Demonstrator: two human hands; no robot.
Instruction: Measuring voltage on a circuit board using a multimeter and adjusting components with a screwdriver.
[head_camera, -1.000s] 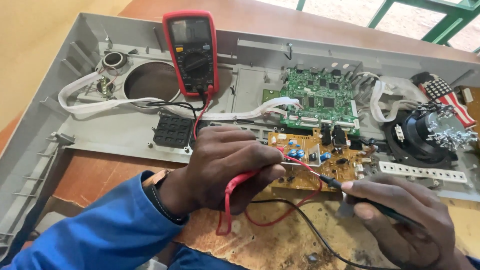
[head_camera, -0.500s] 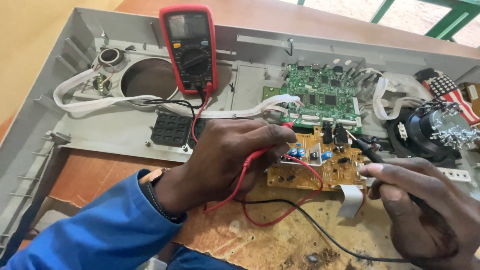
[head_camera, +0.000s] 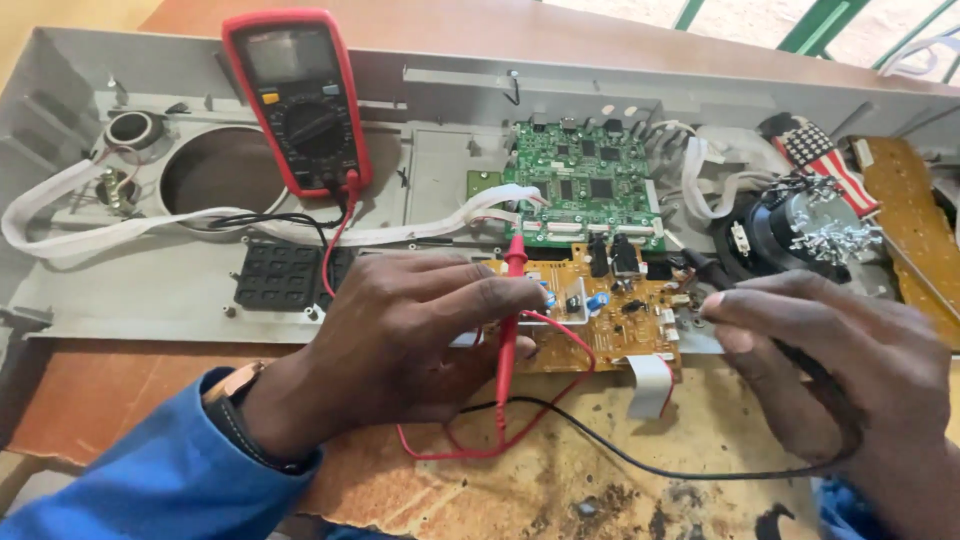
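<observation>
My left hand (head_camera: 400, 340) grips the red test probe (head_camera: 510, 310) upright, its tip at the near edge of the green circuit board (head_camera: 585, 195). My right hand (head_camera: 840, 370) pinches the black test probe (head_camera: 705, 270), whose tip touches the right side of the yellow-brown circuit board (head_camera: 610, 315). Red and black leads loop over the scorched table (head_camera: 560, 480) and run back to a red multimeter (head_camera: 298, 100), which leans against the grey plastic chassis (head_camera: 120, 280).
A black rubber keypad (head_camera: 280, 275) lies on the chassis left of my left hand. White ribbon cables (head_camera: 90, 235) cross the chassis. A black speaker with a metal cluster (head_camera: 800, 235) sits at right, beside a brown board strip (head_camera: 905, 210).
The red probe has swung upright and up toward the green board. My right hand moved up and right, bringing the black probe onto the yellow-brown board's right side.
</observation>
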